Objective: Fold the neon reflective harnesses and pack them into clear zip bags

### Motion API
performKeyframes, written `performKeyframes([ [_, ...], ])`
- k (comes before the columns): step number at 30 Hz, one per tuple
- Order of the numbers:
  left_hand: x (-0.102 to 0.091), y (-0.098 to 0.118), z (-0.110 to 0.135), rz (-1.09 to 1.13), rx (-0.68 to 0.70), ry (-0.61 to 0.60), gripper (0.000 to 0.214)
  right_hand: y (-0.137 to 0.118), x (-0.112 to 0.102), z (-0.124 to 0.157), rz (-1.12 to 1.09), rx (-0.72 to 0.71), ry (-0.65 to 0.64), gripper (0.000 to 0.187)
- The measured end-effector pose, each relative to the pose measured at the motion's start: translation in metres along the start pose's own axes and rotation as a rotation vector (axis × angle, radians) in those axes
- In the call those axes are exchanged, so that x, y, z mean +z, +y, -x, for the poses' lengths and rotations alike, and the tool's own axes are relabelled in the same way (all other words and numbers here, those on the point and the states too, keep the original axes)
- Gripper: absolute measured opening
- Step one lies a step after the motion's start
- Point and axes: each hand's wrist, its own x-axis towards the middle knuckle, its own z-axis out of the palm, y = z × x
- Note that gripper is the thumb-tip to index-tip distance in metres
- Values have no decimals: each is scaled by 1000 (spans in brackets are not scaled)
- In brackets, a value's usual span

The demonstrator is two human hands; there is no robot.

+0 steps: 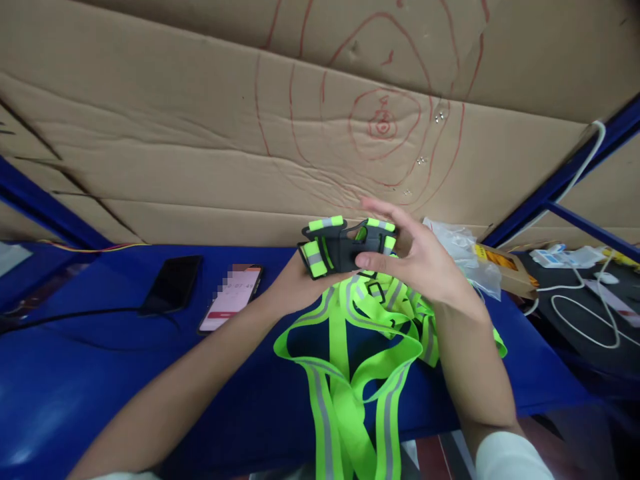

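A black plastic side-release buckle (345, 252) is held up in front of me, with fluorescent yellow-green webbing looped through both ends. My left hand (296, 285) is closed on its left part from behind, the fingers mostly hidden. On the right, my right hand (431, 265) grips the buckle's other side, thumb pressed on the front and index finger raised above it. Yellow-green reflective straps (340, 393) with grey stripes hang below and drop past the table's front edge. More strap lies bunched under my right hand, with a small black slider (376, 291) among it.
On the blue table (100, 373) lie a dark phone (173, 283) with a cable and a phone with a lit screen (233, 299). At right are a clear plastic bag (463, 250), a cardboard box (510, 270) and white cables (580, 320). Behind stands a cardboard panel (200, 133).
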Motion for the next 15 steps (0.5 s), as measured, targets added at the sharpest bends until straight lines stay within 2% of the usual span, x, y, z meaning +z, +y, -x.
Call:
performKeyframes([
  [2,4,-2,2,33,-32,-15,52,-1,-2,0,-9,-1,-28,44],
  [4,7,-5,2,127,-81,-48,57,-4,-2,1,18,-53,23,29],
  [7,11,-12,2,316,-167,-200,56,-10,0,6,52,-96,141,29],
  [10,13,-14,1,456,-255,-348,37,-10,3,9,146,-141,185,29],
  [13,10,-11,-1,564,-322,-324,27,0,4,8,256,-267,173,29],
  [15,3,-8,-3,601,-343,-312,27,9,3,6,328,-311,116,31],
])
